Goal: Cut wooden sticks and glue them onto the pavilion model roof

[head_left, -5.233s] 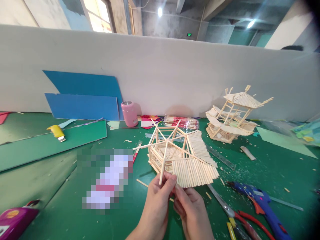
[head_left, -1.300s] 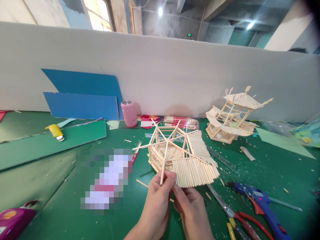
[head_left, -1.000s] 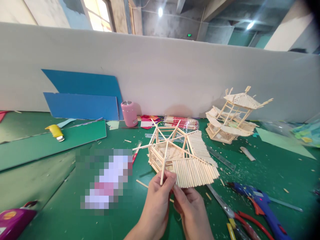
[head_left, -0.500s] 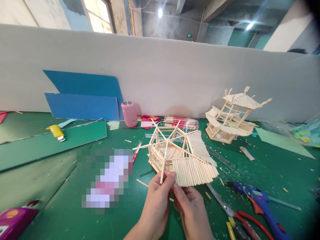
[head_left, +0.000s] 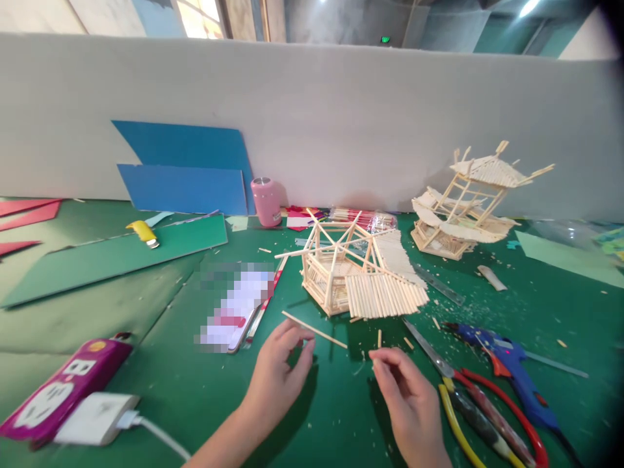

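Observation:
My left hand (head_left: 280, 367) is low over the table with thumb and fingers apart. Its fingertips are beside a thin wooden stick (head_left: 322, 333) lying on the green surface. My right hand (head_left: 407, 393) has thumb and forefinger pinched together; whatever may be between them is too small to make out. A short stick piece (head_left: 379, 338) shows just beyond those fingertips. Past both hands stands a small stick-built pavilion model (head_left: 336, 283), its roof beams partly bare. Rows of sticks (head_left: 387, 297) cover the roof's right side and front right.
A blue glue gun (head_left: 507, 351), scissors (head_left: 441, 364) and yellow-handled pliers (head_left: 461, 422) lie at right. Behind them stands a taller stick pavilion (head_left: 468, 208). To the left are a phone (head_left: 244, 305), purple power strip (head_left: 73, 383), yellow cutter (head_left: 143, 232) and pink flask (head_left: 266, 203).
Both hands have let go of the pavilion model and drawn back toward me, moving apart. The model now stands on the table. My view has tilted down and left.

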`<act>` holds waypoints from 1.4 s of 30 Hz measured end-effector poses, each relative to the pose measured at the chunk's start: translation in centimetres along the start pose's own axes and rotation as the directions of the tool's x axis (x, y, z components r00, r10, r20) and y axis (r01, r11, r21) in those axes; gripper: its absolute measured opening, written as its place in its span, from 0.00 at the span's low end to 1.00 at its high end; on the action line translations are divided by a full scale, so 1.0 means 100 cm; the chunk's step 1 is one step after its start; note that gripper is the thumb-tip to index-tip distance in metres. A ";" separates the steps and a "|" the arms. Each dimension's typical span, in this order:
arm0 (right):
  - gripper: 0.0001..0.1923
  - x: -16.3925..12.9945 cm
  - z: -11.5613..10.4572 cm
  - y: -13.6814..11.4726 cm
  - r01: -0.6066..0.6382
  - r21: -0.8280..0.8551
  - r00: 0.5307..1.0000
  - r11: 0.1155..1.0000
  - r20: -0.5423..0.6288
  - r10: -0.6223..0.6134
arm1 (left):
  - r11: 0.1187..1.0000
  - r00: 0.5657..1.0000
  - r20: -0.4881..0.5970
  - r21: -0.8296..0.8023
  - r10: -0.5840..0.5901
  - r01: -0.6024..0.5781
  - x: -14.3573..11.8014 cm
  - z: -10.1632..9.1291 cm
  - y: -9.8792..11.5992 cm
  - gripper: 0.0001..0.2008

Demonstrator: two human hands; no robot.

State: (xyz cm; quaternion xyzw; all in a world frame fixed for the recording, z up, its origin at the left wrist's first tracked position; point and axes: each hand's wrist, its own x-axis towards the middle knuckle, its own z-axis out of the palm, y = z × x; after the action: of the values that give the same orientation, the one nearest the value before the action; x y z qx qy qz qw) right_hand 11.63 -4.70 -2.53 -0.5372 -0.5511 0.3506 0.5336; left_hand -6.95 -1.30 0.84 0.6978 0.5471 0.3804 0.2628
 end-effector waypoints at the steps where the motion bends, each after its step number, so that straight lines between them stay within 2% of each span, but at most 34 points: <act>1: 0.04 -0.004 -0.002 0.004 0.048 -0.052 0.999 0.997 -0.015 -0.049 | 0.969 0.990 0.088 0.211 0.112 -0.128 -0.003 -0.004 -0.004 0.09; 2: 0.05 -0.008 -0.004 0.007 0.084 -0.088 0.996 0.993 -0.018 -0.086 | 0.884 0.964 0.194 0.397 0.183 -0.247 -0.005 -0.006 -0.008 0.11; 3: 0.05 -0.011 -0.005 0.009 0.111 -0.107 0.993 0.988 -0.018 -0.113 | 0.786 0.932 0.290 0.515 0.215 -0.342 -0.006 -0.007 -0.010 0.12; 5: 0.06 -0.015 -0.004 0.011 0.149 -0.115 0.989 0.982 0.002 -0.150 | 0.659 0.884 0.404 0.602 0.235 -0.450 -0.005 -0.007 -0.011 0.14; 6: 0.06 -0.015 -0.004 0.011 0.171 -0.118 0.985 0.978 0.018 -0.170 | 0.630 0.867 0.436 0.609 0.242 -0.482 -0.003 -0.004 -0.010 0.15; 12: 0.05 -0.017 -0.001 0.008 0.218 -0.121 0.970 0.968 0.140 -0.201 | 0.488 0.767 0.589 0.606 0.255 -0.628 0.019 0.019 -0.004 0.14; 15: 0.05 -0.017 0.000 0.011 0.221 -0.094 0.966 0.971 0.161 -0.204 | 0.463 0.745 0.626 0.604 0.229 -0.649 0.028 0.026 -0.005 0.13; 18: 0.06 -0.017 0.002 0.013 0.220 -0.072 0.962 0.973 0.180 -0.204 | 0.478 0.743 0.641 0.600 0.192 -0.641 0.029 0.024 0.000 0.11; 22: 0.07 -0.017 0.002 0.014 0.226 -0.055 0.953 0.973 0.220 -0.209 | 0.560 0.789 0.601 0.614 0.126 -0.556 0.013 0.011 0.017 0.07; 25: 0.08 -0.017 0.000 0.015 0.236 -0.032 0.946 0.971 0.236 -0.222 | 0.657 0.839 0.538 0.605 0.079 -0.450 -0.007 0.007 0.033 0.08; 26: 0.08 -0.017 0.000 0.015 0.240 -0.023 0.944 0.970 0.239 -0.228 | 0.713 0.859 0.509 0.581 0.059 -0.393 -0.014 0.007 0.038 0.08; 27: 0.08 -0.017 -0.001 0.015 0.244 -0.015 0.942 0.970 0.241 -0.233 | 0.857 0.900 0.434 0.475 -0.030 -0.201 -0.019 0.009 0.042 0.08; 28: 0.08 -0.017 -0.001 0.015 0.246 -0.007 0.941 0.969 0.241 -0.238 | 0.932 0.919 0.378 0.361 -0.109 -0.038 -0.024 0.010 0.045 0.08; 29: 0.08 -0.017 -0.001 0.014 0.247 -0.001 0.941 0.969 0.239 -0.239 | 0.969 0.924 0.340 0.224 -0.175 0.101 -0.027 0.012 0.048 0.07; 31: 0.09 -0.016 -0.003 0.012 0.244 0.003 0.944 0.970 0.227 -0.239 | 0.959 0.917 0.305 -0.032 -0.258 0.281 -0.030 0.017 0.052 0.06; 34: 0.09 -0.015 -0.004 0.010 0.247 0.005 0.949 0.969 0.199 -0.243 | 0.873 0.903 0.305 -0.290 -0.304 0.392 -0.028 0.022 0.057 0.05; 37: 0.10 -0.014 -0.004 0.009 0.262 0.019 0.946 0.965 0.191 -0.261 | 0.802 0.898 0.292 -0.416 -0.330 0.430 -0.022 0.026 0.060 0.07; 42: 0.09 -0.012 -0.001 0.012 0.301 0.035 0.931 0.953 0.205 -0.302 | 0.751 0.914 0.263 -0.522 -0.309 0.404 -0.018 0.037 0.059 0.07</act>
State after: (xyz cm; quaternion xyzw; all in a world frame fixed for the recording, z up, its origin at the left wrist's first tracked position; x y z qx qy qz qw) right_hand 11.81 -5.71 -3.94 -0.4059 -0.6792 0.3199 0.5212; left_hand -0.82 -4.36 2.91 0.4984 0.5098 0.4105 0.5684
